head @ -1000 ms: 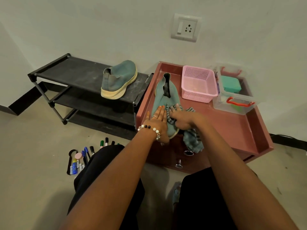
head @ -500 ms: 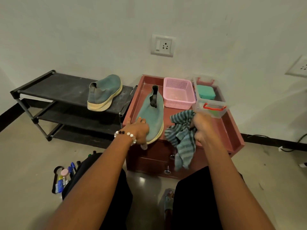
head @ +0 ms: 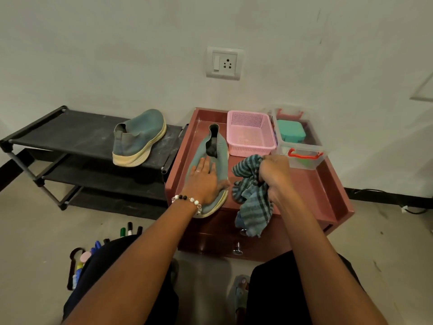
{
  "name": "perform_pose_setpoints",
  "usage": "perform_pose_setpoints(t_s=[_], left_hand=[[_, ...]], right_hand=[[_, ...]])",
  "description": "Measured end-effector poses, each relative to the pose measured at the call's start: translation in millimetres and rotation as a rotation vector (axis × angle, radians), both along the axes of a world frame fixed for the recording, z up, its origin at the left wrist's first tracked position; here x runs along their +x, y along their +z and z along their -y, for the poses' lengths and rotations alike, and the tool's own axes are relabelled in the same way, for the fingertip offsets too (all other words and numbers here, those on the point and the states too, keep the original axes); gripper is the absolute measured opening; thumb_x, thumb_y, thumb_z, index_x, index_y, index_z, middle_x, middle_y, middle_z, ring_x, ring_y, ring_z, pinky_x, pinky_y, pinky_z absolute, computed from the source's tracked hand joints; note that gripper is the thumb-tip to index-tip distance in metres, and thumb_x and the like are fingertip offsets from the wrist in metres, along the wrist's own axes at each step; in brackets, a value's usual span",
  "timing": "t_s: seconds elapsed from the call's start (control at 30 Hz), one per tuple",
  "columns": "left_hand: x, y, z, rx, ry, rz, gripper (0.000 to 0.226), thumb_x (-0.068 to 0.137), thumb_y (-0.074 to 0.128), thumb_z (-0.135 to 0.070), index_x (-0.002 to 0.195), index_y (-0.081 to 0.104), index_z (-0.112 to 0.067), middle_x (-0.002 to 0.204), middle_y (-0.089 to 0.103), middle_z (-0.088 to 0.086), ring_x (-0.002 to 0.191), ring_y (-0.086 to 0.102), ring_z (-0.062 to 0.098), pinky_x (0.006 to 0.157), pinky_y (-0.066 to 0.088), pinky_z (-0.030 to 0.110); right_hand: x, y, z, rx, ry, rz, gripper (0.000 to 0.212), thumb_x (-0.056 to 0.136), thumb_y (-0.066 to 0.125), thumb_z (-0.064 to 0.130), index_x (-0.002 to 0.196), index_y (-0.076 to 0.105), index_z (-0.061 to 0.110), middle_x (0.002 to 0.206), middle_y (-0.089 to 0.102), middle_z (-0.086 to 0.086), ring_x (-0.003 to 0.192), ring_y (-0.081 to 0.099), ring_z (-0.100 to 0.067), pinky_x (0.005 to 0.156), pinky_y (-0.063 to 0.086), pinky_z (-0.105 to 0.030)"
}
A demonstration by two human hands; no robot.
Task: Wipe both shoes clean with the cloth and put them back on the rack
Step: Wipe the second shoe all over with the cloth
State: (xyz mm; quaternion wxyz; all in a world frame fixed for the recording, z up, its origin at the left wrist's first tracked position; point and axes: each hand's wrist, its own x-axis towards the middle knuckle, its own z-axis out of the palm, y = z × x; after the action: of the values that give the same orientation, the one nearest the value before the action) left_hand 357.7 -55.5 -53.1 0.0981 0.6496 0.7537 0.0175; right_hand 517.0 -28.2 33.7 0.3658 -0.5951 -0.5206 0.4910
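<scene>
A teal slip-on shoe (head: 220, 151) lies on the reddish-brown cabinet top (head: 307, 184), its toe pointing toward me. My left hand (head: 203, 181) rests flat on the shoe's front, fingers spread and pressing it down. My right hand (head: 275, 175) is bunched around a teal striped cloth (head: 251, 195), which hangs just right of the shoe and drapes over the cabinet's front edge. The second teal shoe (head: 138, 137), with a cream sole, stands on the top shelf of the black shoe rack (head: 70, 134) to the left.
A pink mesh basket (head: 249, 133) and a clear box (head: 302, 146) with red handles stand at the cabinet's back. Markers and small bottles (head: 93, 252) lie on the floor at lower left. A wall socket (head: 223, 63) is above. My knees fill the bottom.
My right hand lifted the cloth off the shoe and drew it to the right. My left hand slid from the toe's edge to lie flat on the upper. The view tilted upward.
</scene>
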Motion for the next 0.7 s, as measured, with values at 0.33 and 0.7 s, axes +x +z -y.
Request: perform_pose_setpoints(t_s=[0.33,0.7], left_hand=[[11.9,-5.6,-6.1,-0.015,0.133,0.035,0.061,0.101,0.033,-0.044,0.148,0.025,-0.005,0.157,0.018,0.014,0.147,0.011,0.025,0.118,0.005,0.045],[46.5,12.6,15.5,0.393,0.588,0.174,0.013,0.093,0.055,-0.016,0.088,0.066,-0.013,0.082,0.064,0.008,0.076,0.059,0.024,0.056,0.034,0.031]], right_hand=[[-4.9,-6.4,-19.1,0.067,0.067,0.073,0.029,0.067,0.03,-0.014,0.07,0.058,-0.004,0.067,0.052,-0.011,0.064,0.051,-0.023,0.057,0.041,-0.03],[2.1,-3.9,-16.7,0.077,0.044,0.078,0.032,0.067,0.032,-0.013,0.084,0.059,-0.016,0.069,0.055,-0.018,0.065,0.055,-0.025,0.054,0.043,-0.025]])
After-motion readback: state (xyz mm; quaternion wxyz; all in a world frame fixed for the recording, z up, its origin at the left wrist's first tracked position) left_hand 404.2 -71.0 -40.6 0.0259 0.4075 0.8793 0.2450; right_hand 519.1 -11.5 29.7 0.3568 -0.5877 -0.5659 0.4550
